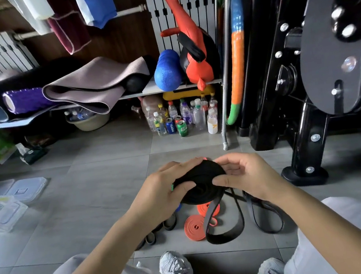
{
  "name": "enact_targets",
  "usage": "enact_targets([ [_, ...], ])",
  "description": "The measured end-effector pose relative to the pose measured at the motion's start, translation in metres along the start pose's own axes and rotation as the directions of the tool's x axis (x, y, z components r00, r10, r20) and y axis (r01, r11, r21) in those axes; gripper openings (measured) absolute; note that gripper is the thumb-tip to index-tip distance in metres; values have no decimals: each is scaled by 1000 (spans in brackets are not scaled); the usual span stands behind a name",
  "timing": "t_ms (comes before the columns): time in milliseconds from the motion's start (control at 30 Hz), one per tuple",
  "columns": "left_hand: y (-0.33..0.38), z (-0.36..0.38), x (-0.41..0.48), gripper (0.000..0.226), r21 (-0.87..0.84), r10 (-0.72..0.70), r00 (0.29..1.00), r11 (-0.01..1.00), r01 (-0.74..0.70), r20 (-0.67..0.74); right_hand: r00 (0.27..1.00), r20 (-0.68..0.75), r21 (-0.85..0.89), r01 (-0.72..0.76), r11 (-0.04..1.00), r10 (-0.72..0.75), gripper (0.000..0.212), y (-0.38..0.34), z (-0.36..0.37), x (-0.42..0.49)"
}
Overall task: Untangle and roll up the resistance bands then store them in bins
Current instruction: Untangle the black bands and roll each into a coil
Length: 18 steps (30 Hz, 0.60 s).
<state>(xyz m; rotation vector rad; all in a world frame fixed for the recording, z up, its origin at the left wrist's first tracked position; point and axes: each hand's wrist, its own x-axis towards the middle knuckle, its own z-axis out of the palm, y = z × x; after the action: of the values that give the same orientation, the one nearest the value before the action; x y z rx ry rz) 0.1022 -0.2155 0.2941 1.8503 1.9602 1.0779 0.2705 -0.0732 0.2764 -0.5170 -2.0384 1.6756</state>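
Grey tiled floor [104,190], gym corner: left hand [165,189] and right hand [246,172] both pinch a coiled black band [202,176] above the tiles, loose tail [227,237] hanging beside a rolled orange band [194,227], clear bins [1,213] well apart to the left

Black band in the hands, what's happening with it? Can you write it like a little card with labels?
left hand: grips the roll's left side
right hand: pinches the roll's right side
black band: mostly wound into a flat roll, held up over the floor
loose end: hangs below the roll in a long loop
orange band: coiled, lying on the floor under the hands
clear bins: on the floor far left, away from the bands
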Motion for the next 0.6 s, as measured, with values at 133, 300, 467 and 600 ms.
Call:
enact_targets([
  [133, -7, 3, -4, 70, -340, -163, 982, 932, 121, -98, 999, -33, 96, -7, 995, 10, 39, 6, 1, 2],
  [300, -14, 10, -6, 65, -578, -297, 942, 800, 158, -155, 996, -78, 106, 50, 993, -42, 28, 4, 5, 6],
  [467, -17, 8, -2, 52, -533, -271, 962, 819, 213, -32, 989, -109, -10, 95, 995, -96, 32, 3, 5, 9],
  [600, -11, -12, 7, 67, 89, -107, 994, 991, 105, 16, 998, -56, -140, 31, 990, -39, 30, 9, 8, 11],
])
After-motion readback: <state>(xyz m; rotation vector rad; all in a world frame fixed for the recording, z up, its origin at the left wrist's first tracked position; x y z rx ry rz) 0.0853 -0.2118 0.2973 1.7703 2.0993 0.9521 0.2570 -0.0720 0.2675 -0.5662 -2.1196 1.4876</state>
